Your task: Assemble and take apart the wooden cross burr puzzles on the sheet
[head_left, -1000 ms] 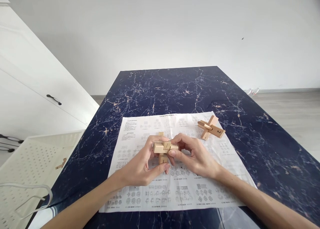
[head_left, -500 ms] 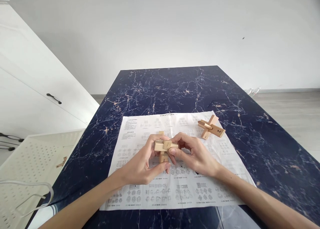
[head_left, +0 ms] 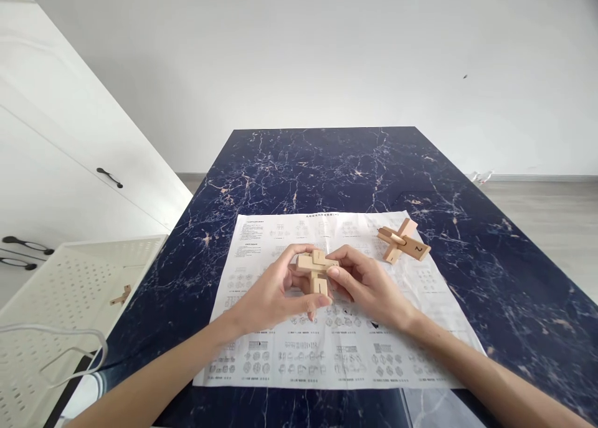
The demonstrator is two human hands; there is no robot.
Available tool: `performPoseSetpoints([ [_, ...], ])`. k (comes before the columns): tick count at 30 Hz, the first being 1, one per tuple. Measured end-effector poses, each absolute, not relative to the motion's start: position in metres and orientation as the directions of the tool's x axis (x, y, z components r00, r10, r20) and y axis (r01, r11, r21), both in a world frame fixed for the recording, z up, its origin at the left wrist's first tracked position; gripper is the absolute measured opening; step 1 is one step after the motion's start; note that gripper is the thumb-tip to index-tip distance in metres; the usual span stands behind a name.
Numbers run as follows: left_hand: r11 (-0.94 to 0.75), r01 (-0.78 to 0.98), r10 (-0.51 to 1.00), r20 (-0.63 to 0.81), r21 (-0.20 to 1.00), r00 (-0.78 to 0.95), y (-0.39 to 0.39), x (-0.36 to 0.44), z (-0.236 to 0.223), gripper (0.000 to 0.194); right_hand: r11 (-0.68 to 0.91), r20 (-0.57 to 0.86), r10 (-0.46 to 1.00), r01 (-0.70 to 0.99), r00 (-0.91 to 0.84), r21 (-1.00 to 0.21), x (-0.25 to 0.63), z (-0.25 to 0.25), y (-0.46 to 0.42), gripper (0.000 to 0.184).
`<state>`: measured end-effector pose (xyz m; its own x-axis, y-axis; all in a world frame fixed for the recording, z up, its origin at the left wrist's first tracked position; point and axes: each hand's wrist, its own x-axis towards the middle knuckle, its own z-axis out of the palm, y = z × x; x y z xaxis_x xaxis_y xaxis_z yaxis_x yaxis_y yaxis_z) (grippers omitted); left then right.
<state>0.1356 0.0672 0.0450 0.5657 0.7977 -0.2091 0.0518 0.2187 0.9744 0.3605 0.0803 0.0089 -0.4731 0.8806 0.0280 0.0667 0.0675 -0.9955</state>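
Observation:
Both hands hold a small wooden interlocking puzzle of pale crossed bars just above a printed instruction sheet. My left hand curls round its left side, with thumb below and fingers on top. My right hand pinches its right end with thumb and fingertips. A second assembled wooden cross puzzle, marked with a 2, lies on the sheet's far right corner, a short way beyond my right hand.
The sheet lies on a dark blue marble-pattern table. At the left stands a white perforated basket with a small wooden piece inside and a white cable over it. A white cabinet stands behind it.
The puzzle has been turned in my hands, so a vertical bar now points down in front. The whole view has shifted slightly to the right.

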Motion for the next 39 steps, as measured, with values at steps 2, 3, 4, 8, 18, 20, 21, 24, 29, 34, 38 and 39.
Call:
performPoseSetpoints([
  [2, 0.244, 0.022, 0.791, -0.212, 0.969, 0.574, 0.068, 0.136, 0.044, 0.062, 0.092, 0.039, 0.891, 0.096, -0.452, -0.991, 0.361, 0.006, 0.080, 0.034],
  [3, 0.257, 0.007, 0.790, -0.214, 0.967, 0.575, 0.068, 0.136, 0.043, 0.062, 0.107, 0.048, 0.894, 0.108, -0.445, -0.988, 0.362, 0.004, 0.079, 0.032],
  [4, 0.267, -0.007, 0.791, -0.215, 0.964, 0.573, 0.068, 0.136, 0.042, 0.063, 0.124, 0.060, 0.895, 0.117, -0.443, -0.985, 0.362, 0.003, 0.079, 0.031],
  [8, 0.285, -0.033, 0.791, -0.216, 0.958, 0.573, 0.069, 0.137, 0.041, 0.064, 0.174, 0.102, 0.891, 0.125, -0.442, -0.977, 0.363, 0.001, 0.077, 0.029],
  [18, 0.227, 0.026, 0.823, -0.205, 0.974, 0.530, 0.068, 0.135, 0.038, 0.056, 0.126, 0.053, 0.889, 0.132, -0.454, -0.983, 0.363, 0.004, 0.077, 0.031],
  [20, 0.217, 0.043, 0.825, -0.207, 0.975, 0.526, 0.068, 0.134, 0.037, 0.055, 0.134, 0.059, 0.889, 0.134, -0.455, -0.982, 0.363, 0.005, 0.077, 0.031],
  [21, 0.208, 0.050, 0.827, -0.203, 0.977, 0.524, 0.068, 0.134, 0.037, 0.056, 0.140, 0.064, 0.888, 0.135, -0.455, -0.981, 0.363, 0.006, 0.077, 0.031],
  [24, 0.175, 0.063, 0.842, -0.182, 0.983, 0.508, 0.068, 0.134, 0.038, 0.057, 0.154, 0.076, 0.888, 0.137, -0.454, -0.979, 0.362, 0.006, 0.077, 0.030],
  [29, 0.116, 0.052, 0.917, -0.127, 0.992, 0.378, 0.072, 0.128, 0.044, 0.053, 0.184, 0.099, 0.879, 0.141, -0.466, -0.973, 0.362, 0.003, 0.077, 0.027],
  [34, 0.026, 0.027, 0.999, -0.027, 0.999, 0.033, 0.086, 0.120, 0.046, 0.041, 0.402, 0.247, 0.869, 0.321, -0.429, -0.857, 0.362, 0.003, 0.076, 0.025],
  [38, 0.047, 0.030, 0.998, -0.046, 0.998, -0.030, 0.090, 0.124, 0.045, 0.045, 0.515, 0.321, 0.824, 0.381, -0.468, -0.767, 0.360, 0.003, 0.076, 0.037],
  [39, 0.057, 0.050, 0.998, -0.056, 0.997, -0.014, 0.089, 0.125, 0.045, 0.046, 0.530, 0.328, 0.815, 0.386, -0.477, -0.755, 0.360, 0.003, 0.076, 0.040],
])
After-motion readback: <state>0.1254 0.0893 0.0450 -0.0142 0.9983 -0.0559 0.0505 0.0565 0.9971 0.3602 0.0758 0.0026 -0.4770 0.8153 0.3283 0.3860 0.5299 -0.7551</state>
